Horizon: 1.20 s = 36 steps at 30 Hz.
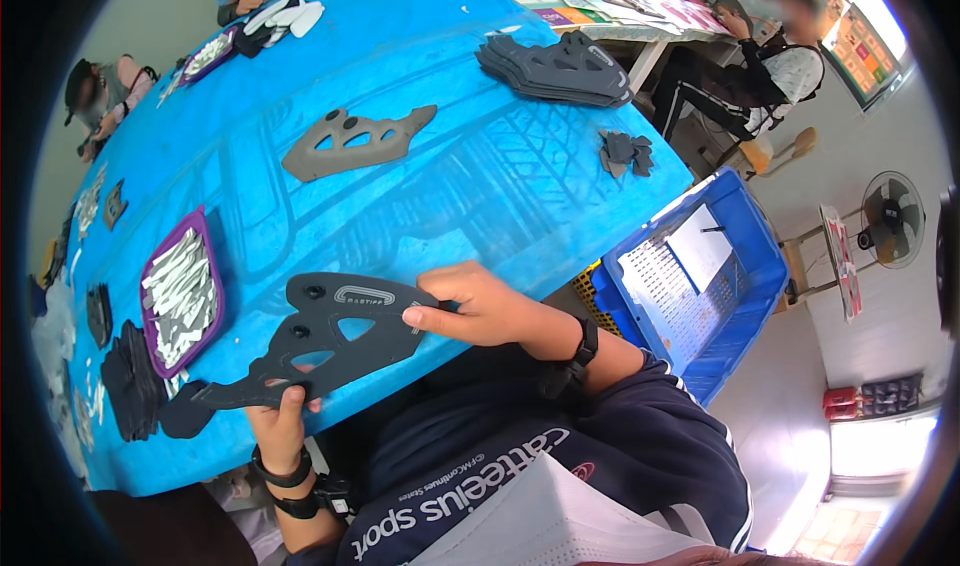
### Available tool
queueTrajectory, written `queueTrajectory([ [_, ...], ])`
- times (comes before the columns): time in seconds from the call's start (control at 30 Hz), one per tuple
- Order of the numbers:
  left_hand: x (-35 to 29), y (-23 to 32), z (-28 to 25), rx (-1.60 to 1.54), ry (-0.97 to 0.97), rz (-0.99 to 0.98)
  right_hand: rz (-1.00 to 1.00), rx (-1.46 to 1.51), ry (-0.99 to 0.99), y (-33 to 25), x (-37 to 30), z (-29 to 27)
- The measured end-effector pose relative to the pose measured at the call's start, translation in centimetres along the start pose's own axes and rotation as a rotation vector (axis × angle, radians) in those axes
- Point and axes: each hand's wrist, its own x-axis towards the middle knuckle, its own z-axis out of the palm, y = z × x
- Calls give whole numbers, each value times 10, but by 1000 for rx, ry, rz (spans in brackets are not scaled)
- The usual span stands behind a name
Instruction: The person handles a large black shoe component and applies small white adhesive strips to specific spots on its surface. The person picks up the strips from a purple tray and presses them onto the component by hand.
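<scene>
Between my two hands I hold a flat dark grey panel (310, 341) with curved edges and several cut-out windows, shaped like a shoe upper. Two round black spots sit on its left end, and a pale outlined mark lies near its top. My right hand (475, 306) pinches the right end, thumb on top. My left hand (277, 428) grips the lower edge, thumb in front and fingertips partly hidden behind. Close to its narrow lower-left tip lies a stack of dark pieces (132, 381). A purple tray (218, 316) full of white and grey strips stands left of the panel.
On the blue table (430, 206) lie a grey-brown panel (350, 146), a stack of dark panels (555, 71) and dark scraps (625, 154). A blue crate (735, 191) holding paper and a pen stands right of me. Other people sit around the far side.
</scene>
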Motion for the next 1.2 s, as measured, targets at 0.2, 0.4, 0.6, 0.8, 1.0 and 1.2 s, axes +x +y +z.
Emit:
queueTrajectory([
  [0.2,-5,5,-3,101,105,-120,-31,-44,62,3,6,1],
  [0.4,-7,3,-3,241,218,-49,-15,-81,-32,5,11,-2],
  [0.6,7,5,-11,350,68,53,-18,-87,-73,11,21,2],
  [0.8,16,-2,-17,489,-125,216,65,-319,-124,9,25,5],
  [1.0,17,-3,-19,522,-126,182,59,-409,-175,12,27,10],
  [1.2,17,2,-15,630,-74,117,69,-483,-171,8,29,15],
])
